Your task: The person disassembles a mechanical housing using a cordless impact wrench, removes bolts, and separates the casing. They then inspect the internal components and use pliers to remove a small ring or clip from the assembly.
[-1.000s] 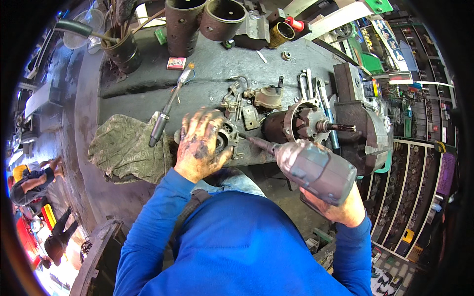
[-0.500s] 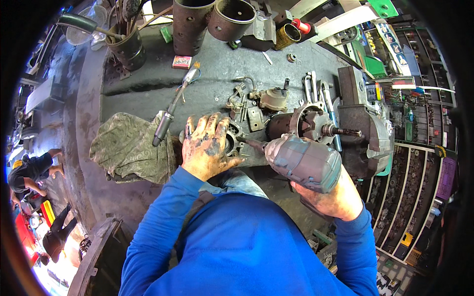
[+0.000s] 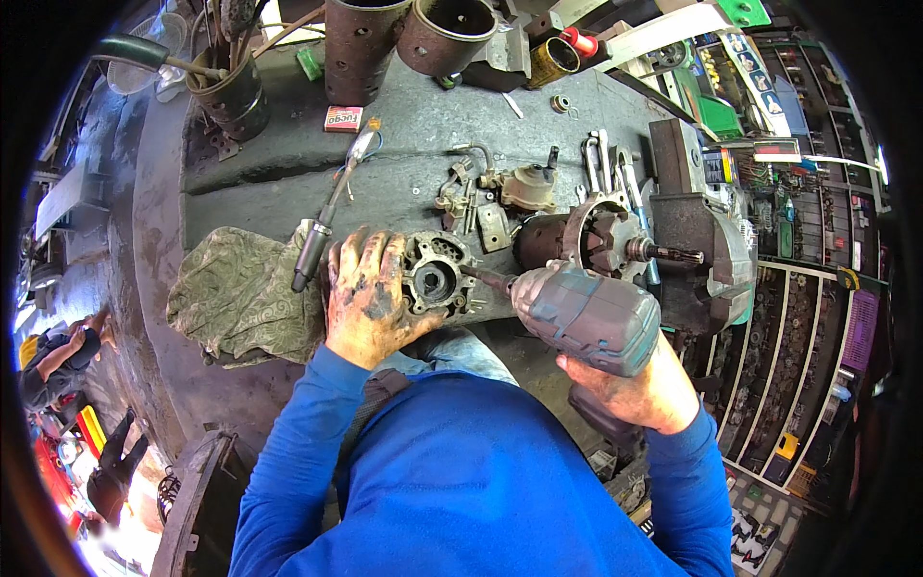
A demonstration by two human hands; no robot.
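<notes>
My left hand (image 3: 370,300), smeared with black grease, grips the left and near side of a round metal housing (image 3: 437,274) with a bored centre. Its thumb runs along the near rim. My right hand (image 3: 635,385) is wrapped round the handle of a cordless impact driver (image 3: 588,315), whose body hides most of those fingers. The driver's bit points left and meets the housing's right edge; whether it sits in a screw is too small to tell. Beyond the driver lies a motor body with a toothed, splined shaft (image 3: 620,245).
A green patterned cloth (image 3: 245,293) and a long dark-handled tool (image 3: 312,252) lie left. Small metal parts (image 3: 461,197), a solenoid (image 3: 529,188) and wrenches (image 3: 598,162) lie beyond. A vise (image 3: 697,255) stands right; metal cylinders (image 3: 361,58) stand behind. Another person (image 3: 62,365) is far left.
My left hand has slid left off the housing's face to its side, so the bored centre now shows. The driver stays at the housing's right edge. The whole view has shifted slightly.
</notes>
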